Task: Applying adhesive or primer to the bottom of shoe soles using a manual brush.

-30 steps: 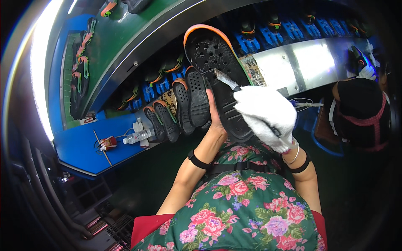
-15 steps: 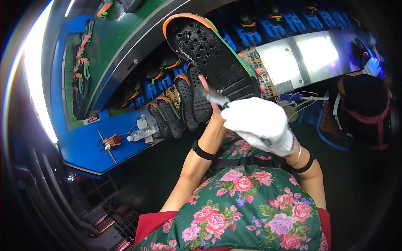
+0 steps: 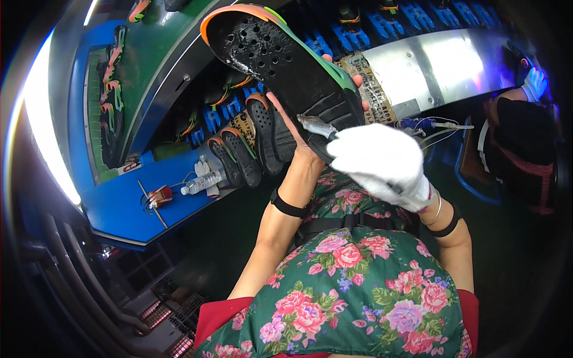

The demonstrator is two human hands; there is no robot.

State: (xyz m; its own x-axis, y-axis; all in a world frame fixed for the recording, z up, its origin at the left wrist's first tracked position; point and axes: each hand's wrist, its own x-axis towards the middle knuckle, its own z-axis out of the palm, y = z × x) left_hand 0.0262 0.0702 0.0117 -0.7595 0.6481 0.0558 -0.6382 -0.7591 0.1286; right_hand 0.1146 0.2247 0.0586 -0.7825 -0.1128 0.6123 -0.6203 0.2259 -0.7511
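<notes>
My bare left hand (image 3: 304, 149) is closed around a large black shoe sole (image 3: 307, 77), thumb on the near side and fingertips round the far edge. The sole has round holes at its far end, grooves near the heel and an orange-to-green rim. Whitish wet smears show round the holes. In a white knit glove, my right hand (image 3: 379, 164) is closed on a brush (image 3: 316, 126). Its pale, wet bristles are over the grooved end of the sole; whether they touch cannot be made out. The glove hides most of the handle.
More black soles (image 3: 262, 128) lean in a row behind my left hand. A plastic bottle (image 3: 204, 181) and a red object with a stick (image 3: 160, 197) lie on the blue table (image 3: 119, 209). Blue racks (image 3: 382, 24) hold shoe parts behind a metal rail (image 3: 444, 71). A co-worker (image 3: 525, 143) is at right.
The sole and my left hand have shifted left and slightly up. The brush has moved down to the grooved end, with my gloved right hand slightly further right.
</notes>
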